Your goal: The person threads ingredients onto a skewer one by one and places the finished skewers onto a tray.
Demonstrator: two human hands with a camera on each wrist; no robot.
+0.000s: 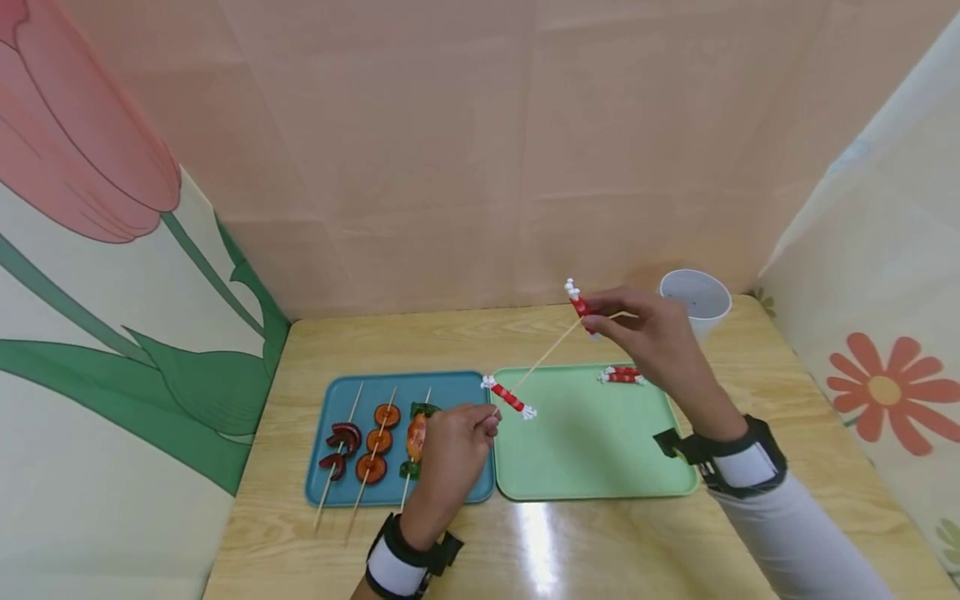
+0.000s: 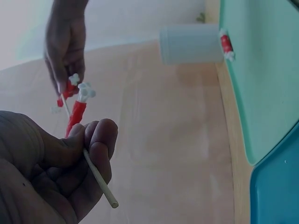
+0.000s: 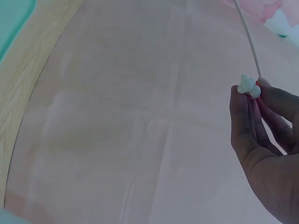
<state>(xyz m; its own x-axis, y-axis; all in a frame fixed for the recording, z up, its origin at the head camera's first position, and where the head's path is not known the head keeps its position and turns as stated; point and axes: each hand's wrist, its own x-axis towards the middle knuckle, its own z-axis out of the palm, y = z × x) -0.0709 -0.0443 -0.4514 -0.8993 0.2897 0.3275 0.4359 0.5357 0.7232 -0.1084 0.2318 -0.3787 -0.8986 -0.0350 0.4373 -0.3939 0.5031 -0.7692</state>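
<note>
My left hand (image 1: pixel 452 450) pinches a thin wooden skewer (image 1: pixel 550 352) near its blunt lower end, which pokes out below the fingers in the left wrist view. Just above those fingers, a red piece with white knobbed ends (image 1: pixel 507 395) sits crosswise on the skewer. Farther up and to the right, my right hand (image 1: pixel 652 337) pinches a second red-and-white piece (image 1: pixel 576 298) between thumb and fingers. The skewer meets this second piece, and a thin length of stick shows past the thumb. In the right wrist view its white end (image 3: pixel 249 87) shows at the fingertips.
A green tray (image 1: pixel 585 458) holds more red-and-white pieces (image 1: pixel 621 376) near its back edge. Left of it, a blue tray (image 1: pixel 450 390) bears three loaded skewers, their ends overhanging the front. A white cup (image 1: pixel 696 307) stands at the back right, by the wall.
</note>
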